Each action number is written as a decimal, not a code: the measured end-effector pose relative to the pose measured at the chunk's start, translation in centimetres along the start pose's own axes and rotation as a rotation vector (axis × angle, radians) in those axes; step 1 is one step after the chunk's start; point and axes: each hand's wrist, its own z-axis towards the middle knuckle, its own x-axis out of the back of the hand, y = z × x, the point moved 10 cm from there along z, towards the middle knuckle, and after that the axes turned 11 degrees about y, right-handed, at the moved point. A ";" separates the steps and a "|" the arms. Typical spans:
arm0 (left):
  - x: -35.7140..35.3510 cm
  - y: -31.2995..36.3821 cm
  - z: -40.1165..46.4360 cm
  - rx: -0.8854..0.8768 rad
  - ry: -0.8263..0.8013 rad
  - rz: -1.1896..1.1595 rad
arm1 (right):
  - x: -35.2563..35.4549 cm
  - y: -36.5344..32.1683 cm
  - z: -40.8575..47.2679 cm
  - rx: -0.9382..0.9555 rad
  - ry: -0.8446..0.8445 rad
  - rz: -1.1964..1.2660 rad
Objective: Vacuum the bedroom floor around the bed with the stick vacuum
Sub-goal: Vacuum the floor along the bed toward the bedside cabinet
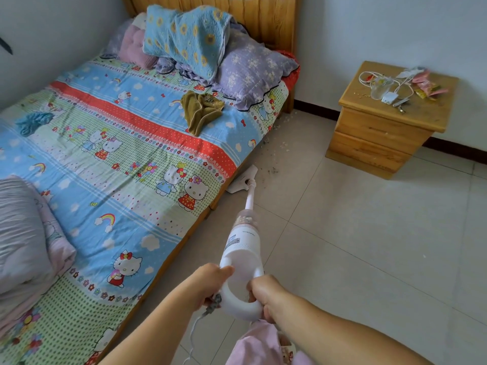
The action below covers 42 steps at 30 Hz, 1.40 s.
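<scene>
One stick vacuum (241, 248), white and pink, both hands on its loop handle. Left hand (210, 281) grips the left side of the loop, thumb lying along the top; a grey cord end hangs just below that hand. Right hand (263, 292) has its fingers curled round the right side of the loop. Vacuum is angled forward and down; its tube runs to one white floor head (243, 180), which sits on the tiled floor (355, 246) right at the edge of the bed (118, 154), partly tucked under the sheet overhang.

Debris (274, 148): one scattered band of crumbs and dark bits on the tiles beyond the head, running along the bed side toward the headboard corner.

On the bed: one cartoon-cat sheet, one wooden headboard (263, 19), two pillows visible (one lilac floral (253, 72), one pink (134, 46)), one blue sunflower blanket (184, 38) piled on them, one olive cloth (200, 109), one small blue cloth (33, 122), one folded grey-pink quilt (29, 243) at near left.

One wooden nightstand (379, 133), two drawers, stands well apart from the bed against the wall. Top holds white cables, one white charger, one clear cup and pink wrappers; the wrapper count cannot be told.
</scene>
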 end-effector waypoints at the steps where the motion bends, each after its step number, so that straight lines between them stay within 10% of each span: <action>1: 0.2 0.0 0.1 0.005 0.004 -0.015 | -0.1 -0.4 -0.3 -0.002 -0.007 -0.011; 42: 2.5 10.6 6.2 0.011 -0.095 -0.239 | 2.4 -13.1 4.3 0.080 0.024 0.132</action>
